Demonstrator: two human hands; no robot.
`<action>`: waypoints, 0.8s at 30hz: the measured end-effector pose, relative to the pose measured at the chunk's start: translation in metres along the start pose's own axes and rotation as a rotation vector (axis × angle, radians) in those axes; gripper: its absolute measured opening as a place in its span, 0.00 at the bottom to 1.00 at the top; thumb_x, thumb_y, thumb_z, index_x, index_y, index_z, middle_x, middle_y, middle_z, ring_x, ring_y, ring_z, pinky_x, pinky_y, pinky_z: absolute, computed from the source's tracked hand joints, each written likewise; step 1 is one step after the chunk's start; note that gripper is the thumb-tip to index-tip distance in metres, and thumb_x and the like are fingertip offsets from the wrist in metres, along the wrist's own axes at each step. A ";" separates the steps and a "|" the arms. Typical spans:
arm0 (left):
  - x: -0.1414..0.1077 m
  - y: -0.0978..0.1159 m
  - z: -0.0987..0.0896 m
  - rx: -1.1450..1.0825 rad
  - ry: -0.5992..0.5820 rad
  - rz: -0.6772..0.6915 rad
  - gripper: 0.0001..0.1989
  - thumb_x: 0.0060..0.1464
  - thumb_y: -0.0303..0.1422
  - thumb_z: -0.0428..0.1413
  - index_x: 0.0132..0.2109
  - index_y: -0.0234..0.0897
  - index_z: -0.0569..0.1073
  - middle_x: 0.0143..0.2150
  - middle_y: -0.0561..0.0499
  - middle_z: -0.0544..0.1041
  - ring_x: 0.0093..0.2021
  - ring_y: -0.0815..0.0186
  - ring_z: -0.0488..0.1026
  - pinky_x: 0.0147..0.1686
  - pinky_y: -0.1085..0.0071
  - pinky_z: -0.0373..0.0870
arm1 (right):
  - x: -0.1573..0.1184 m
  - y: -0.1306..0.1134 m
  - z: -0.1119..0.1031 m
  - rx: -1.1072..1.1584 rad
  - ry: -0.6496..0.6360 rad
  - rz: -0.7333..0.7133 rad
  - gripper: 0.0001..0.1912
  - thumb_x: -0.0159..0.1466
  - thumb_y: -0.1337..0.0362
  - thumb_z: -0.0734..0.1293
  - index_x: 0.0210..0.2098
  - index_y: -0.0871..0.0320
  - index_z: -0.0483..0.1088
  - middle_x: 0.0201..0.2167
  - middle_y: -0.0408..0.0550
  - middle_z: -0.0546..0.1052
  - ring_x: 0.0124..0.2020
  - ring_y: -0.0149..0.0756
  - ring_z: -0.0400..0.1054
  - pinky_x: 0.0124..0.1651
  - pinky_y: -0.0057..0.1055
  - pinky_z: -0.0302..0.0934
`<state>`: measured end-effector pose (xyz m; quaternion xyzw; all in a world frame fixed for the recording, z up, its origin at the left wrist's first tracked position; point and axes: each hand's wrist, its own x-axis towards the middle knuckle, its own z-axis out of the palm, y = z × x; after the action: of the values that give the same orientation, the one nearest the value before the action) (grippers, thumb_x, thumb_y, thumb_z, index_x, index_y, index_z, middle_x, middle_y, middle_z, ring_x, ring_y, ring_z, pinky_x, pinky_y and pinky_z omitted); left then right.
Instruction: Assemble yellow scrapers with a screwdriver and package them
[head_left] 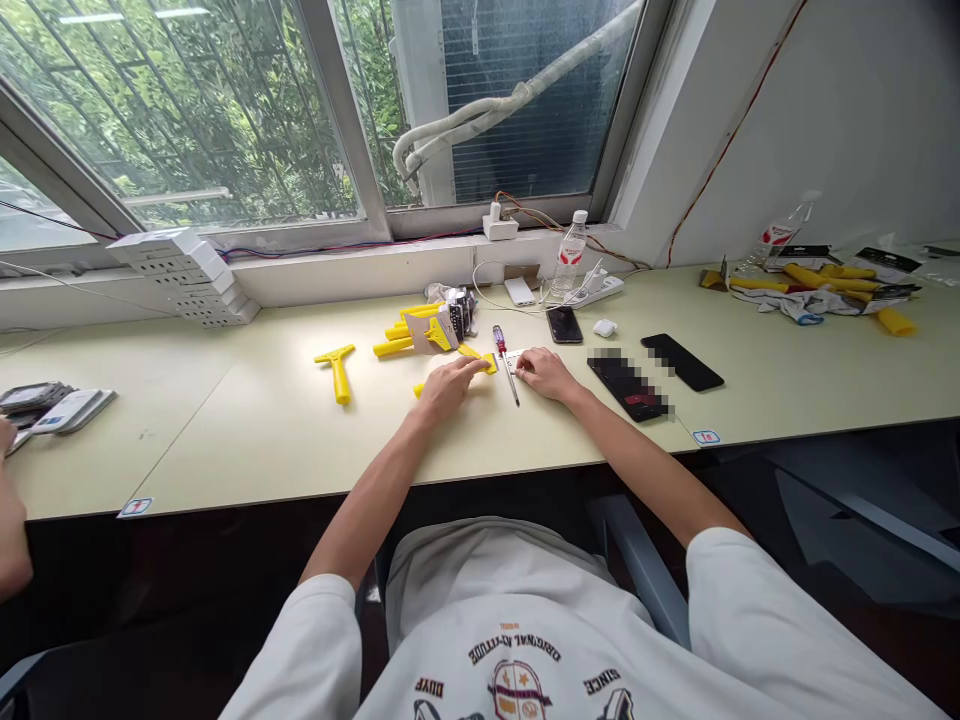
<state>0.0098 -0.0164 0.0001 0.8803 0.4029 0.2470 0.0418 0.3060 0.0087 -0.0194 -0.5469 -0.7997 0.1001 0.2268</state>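
Observation:
My left hand (448, 388) is closed over a yellow scraper (490, 363); its head shows past my fingertips, and a bit of yellow shows on the other side of the hand. My right hand (549, 375) has its fingers bent together at the edge of a small white piece with dark spots (513, 362). Whatever is between those fingertips is too small to make out. Between the two hands lies a screwdriver (502, 347) with a red and clear handle, its shaft toward me. Left of my hands rests a yellow T-shaped scraper (341, 378).
Behind my left hand is a heap of yellow scrapers (394, 347). Phones (564, 325), a white earbud case (604, 328), a water bottle (570, 255) and a power strip (598, 290) stand right. White boxes (195, 280) are stacked by the window. Another person's arm (11, 520) shows at far left.

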 end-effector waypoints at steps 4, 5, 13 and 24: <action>0.001 0.001 0.001 -0.094 0.054 -0.035 0.23 0.75 0.28 0.49 0.68 0.48 0.79 0.68 0.46 0.81 0.60 0.57 0.82 0.56 0.63 0.78 | 0.000 -0.002 -0.001 -0.009 0.013 -0.001 0.10 0.75 0.60 0.65 0.44 0.55 0.79 0.49 0.54 0.84 0.54 0.49 0.74 0.59 0.42 0.66; 0.001 0.001 0.000 -0.127 0.081 -0.041 0.22 0.75 0.29 0.49 0.68 0.47 0.79 0.68 0.46 0.81 0.62 0.56 0.81 0.58 0.63 0.78 | 0.000 -0.003 -0.001 0.002 0.028 -0.002 0.10 0.75 0.61 0.65 0.44 0.55 0.78 0.48 0.54 0.84 0.54 0.49 0.74 0.60 0.43 0.66; 0.011 -0.008 -0.005 -0.850 0.252 -0.275 0.25 0.74 0.47 0.57 0.71 0.46 0.68 0.65 0.39 0.79 0.47 0.57 0.88 0.39 0.65 0.82 | 0.001 -0.026 -0.010 0.170 0.304 -0.136 0.15 0.79 0.56 0.61 0.45 0.53 0.78 0.47 0.55 0.82 0.53 0.50 0.73 0.61 0.46 0.67; 0.001 -0.005 -0.018 -1.543 -0.020 -0.603 0.33 0.55 0.33 0.77 0.64 0.42 0.74 0.64 0.40 0.80 0.50 0.51 0.89 0.45 0.62 0.85 | 0.050 -0.069 0.002 0.231 0.434 -0.479 0.08 0.77 0.62 0.66 0.42 0.52 0.78 0.43 0.52 0.82 0.48 0.49 0.73 0.56 0.48 0.67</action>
<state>-0.0012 -0.0145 0.0150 0.4606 0.3387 0.4246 0.7021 0.2327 0.0281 0.0194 -0.3229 -0.8219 0.0150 0.4691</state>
